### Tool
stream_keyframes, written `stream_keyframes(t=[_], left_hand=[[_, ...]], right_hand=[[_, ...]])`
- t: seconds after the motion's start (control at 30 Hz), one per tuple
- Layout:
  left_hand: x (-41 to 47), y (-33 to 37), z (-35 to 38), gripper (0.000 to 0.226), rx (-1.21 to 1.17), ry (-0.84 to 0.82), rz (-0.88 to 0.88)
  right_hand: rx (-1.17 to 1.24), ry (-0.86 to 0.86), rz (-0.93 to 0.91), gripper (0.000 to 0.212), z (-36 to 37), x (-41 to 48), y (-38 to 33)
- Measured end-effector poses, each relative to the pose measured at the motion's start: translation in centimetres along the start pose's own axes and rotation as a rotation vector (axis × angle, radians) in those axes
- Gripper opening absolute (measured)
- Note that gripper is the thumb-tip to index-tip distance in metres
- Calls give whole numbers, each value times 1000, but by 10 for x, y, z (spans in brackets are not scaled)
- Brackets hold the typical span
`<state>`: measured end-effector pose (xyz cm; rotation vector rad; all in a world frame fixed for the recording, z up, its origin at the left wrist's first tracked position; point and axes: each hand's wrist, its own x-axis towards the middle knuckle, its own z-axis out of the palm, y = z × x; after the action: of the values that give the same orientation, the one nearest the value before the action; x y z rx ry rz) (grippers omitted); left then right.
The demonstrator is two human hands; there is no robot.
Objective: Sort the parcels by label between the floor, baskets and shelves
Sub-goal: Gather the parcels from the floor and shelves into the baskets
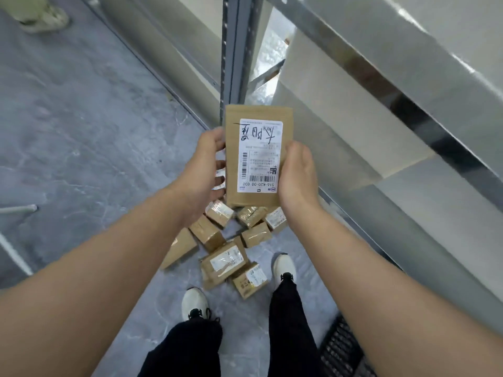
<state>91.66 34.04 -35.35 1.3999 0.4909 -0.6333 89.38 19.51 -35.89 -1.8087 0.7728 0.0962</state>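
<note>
Grey metal shelving [408, 91] at 2 o'clock, grey marbled floor [81, 118] at 9. Pile of small brown cardboard parcels [226, 257] on the floor at 6. Flat brown paper parcel with white label [258, 159] is held at centre, label upside down. Left hand [201, 170] and right hand [298, 175] have fingers clamped on its side edges. Risks: upside-down label misread, so wrong spot; edge grip slips, parcel drops into the pile.

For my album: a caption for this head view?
Sorting: left hand and right hand hold a labelled brown parcel above boxes piled on the floor.
</note>
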Motion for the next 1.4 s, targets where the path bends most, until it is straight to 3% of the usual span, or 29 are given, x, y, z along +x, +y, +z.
stream_keyframes(t=[0.33, 0.6, 1.1, 1.4], left_hand=[[-147, 129, 18, 43, 106, -162, 241], [-262, 186, 65, 51, 182, -245, 435], [-505, 223, 185, 64, 291, -427, 766], [-565, 239, 229, 64, 340, -602, 863]], right_hand=[[169, 161, -136, 36, -77, -122, -135], [243, 263, -306, 34, -161, -206, -203], [371, 543, -558, 34, -352, -375, -254], [379, 760, -588, 35, -411, -433, -269]])
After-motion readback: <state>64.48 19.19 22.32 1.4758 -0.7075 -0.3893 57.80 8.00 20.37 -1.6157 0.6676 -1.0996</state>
